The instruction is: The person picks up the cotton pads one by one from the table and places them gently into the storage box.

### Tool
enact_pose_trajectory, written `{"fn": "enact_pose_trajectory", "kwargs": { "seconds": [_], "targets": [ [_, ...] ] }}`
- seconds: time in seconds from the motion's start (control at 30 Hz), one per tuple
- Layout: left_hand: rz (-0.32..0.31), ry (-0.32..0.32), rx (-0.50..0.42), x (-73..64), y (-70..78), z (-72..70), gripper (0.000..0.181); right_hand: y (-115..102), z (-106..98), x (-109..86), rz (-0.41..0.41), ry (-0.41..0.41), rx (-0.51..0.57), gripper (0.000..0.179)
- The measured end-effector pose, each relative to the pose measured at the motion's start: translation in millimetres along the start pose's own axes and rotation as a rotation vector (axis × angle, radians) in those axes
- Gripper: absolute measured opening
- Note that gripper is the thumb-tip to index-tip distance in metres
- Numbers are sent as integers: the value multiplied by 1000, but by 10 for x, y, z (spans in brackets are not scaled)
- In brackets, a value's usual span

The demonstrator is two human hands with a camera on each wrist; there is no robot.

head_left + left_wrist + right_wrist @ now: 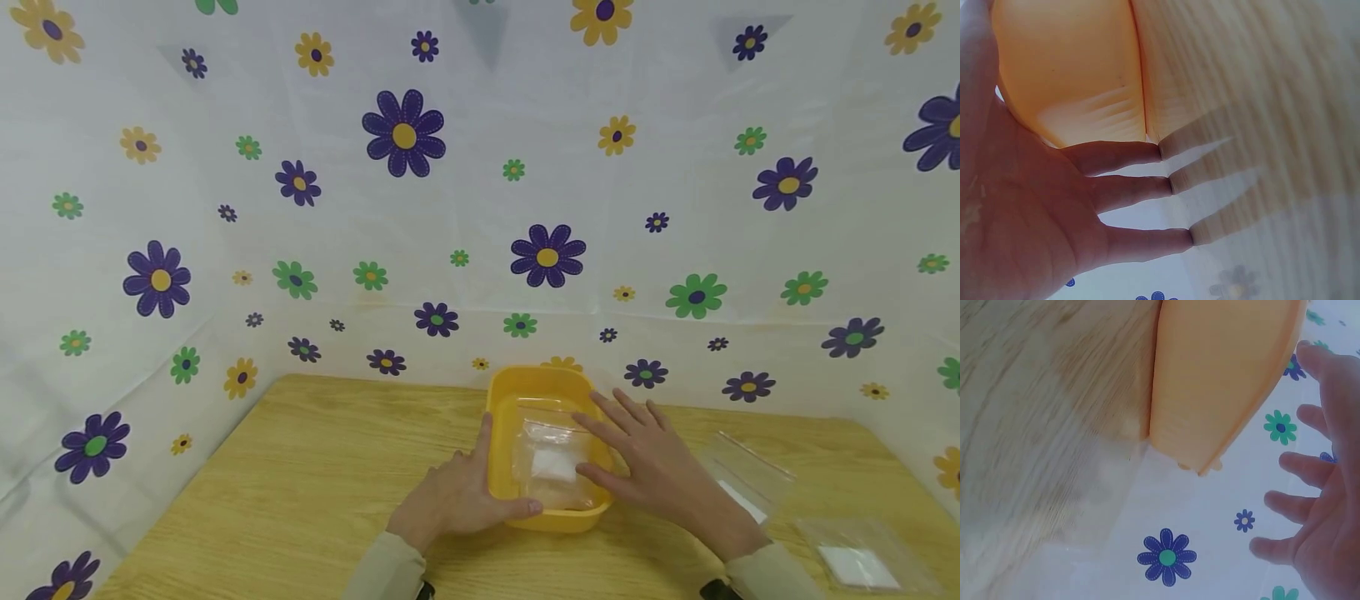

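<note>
One yellow tub (547,392) mid-table on pale wood (300,467), clear bag (553,458) inside; left hand (457,496) flat against its near-left wall, right hand (652,462) spread over its right rim, neither pinching. Flowered sheeting (405,133) all round. Only head view shows more bags (855,562) far right; wrist views blurred, bag unseen

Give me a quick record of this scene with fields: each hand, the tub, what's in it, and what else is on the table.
left hand: fingers straight, resting against the tub's left side
right hand: fingers spread flat over the tub's right rim
tub: yellow, on the wooden table
in tub: clear bag with a white pad inside
elsewhere: two more clear bags at the table's right
</note>
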State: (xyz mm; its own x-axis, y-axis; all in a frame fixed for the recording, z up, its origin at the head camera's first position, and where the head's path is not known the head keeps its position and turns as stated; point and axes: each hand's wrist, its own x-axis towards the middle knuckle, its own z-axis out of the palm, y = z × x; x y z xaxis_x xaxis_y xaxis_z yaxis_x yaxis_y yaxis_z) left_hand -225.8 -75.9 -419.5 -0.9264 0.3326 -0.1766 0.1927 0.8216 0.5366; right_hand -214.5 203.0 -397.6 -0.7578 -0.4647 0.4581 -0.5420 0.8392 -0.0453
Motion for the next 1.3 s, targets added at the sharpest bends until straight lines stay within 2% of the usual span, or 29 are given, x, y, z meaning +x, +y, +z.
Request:
{"fn": "enact_pose_trajectory", "kwargs": {
  "seconds": [0.1,0.3,0.63,1.03,1.3],
  "targets": [
    [-7,-4,-7,-10,1,1,137,5,-40,-42,51,-45,-36,68],
    [-14,-5,-21,-16,5,-4,138,47,-78,-116,120,-76,-100,77],
    [-12,-3,-18,-19,-2,-2,138,177,-155,-243,219,-139,-93,84],
    [-14,-5,-20,1,-4,2,139,419,-314,-455,270,-135,-85,86],
    [-2,-4,-26,-6,0,-1,138,613,-373,-636,280,-103,-127,88]
  ]
}}
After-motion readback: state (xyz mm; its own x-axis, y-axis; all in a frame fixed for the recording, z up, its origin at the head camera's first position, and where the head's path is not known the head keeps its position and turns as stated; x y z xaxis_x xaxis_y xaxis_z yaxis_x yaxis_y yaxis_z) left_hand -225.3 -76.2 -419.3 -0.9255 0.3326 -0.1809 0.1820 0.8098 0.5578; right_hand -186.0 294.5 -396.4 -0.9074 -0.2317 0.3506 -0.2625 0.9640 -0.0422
